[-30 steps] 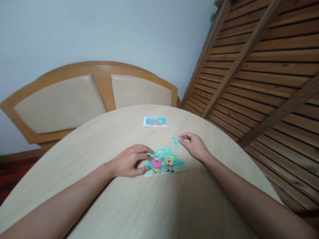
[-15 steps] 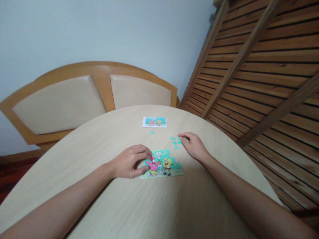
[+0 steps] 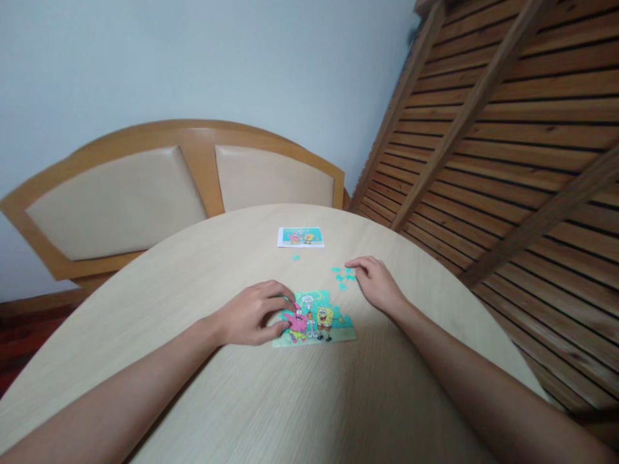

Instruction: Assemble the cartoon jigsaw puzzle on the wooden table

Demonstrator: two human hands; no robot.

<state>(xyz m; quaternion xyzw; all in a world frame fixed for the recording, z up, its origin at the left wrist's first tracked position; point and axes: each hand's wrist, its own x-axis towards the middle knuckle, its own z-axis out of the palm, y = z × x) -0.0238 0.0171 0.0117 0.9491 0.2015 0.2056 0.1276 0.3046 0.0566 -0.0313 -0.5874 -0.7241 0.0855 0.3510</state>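
A partly joined jigsaw puzzle with a pink starfish, a pale tall figure and a yellow sponge lies flat on the table. My left hand rests over its left edge, thumb and fingers apart and holding nothing. Several loose turquoise puzzle pieces lie behind the puzzle's right side. My right hand is beside them, its index finger stretched over the pieces, its other fingers partly hidden. One more loose piece lies farther back, in front of a reference picture sheet.
The round wooden table fills the foreground. Beyond it stands a padded bench back against a pale wall. A slatted wooden panel leans along the right side.
My right thumb has drawn back slightly toward the hand, near the loose pieces. My left hand and the puzzle stay in place; the view shifts very slightly.
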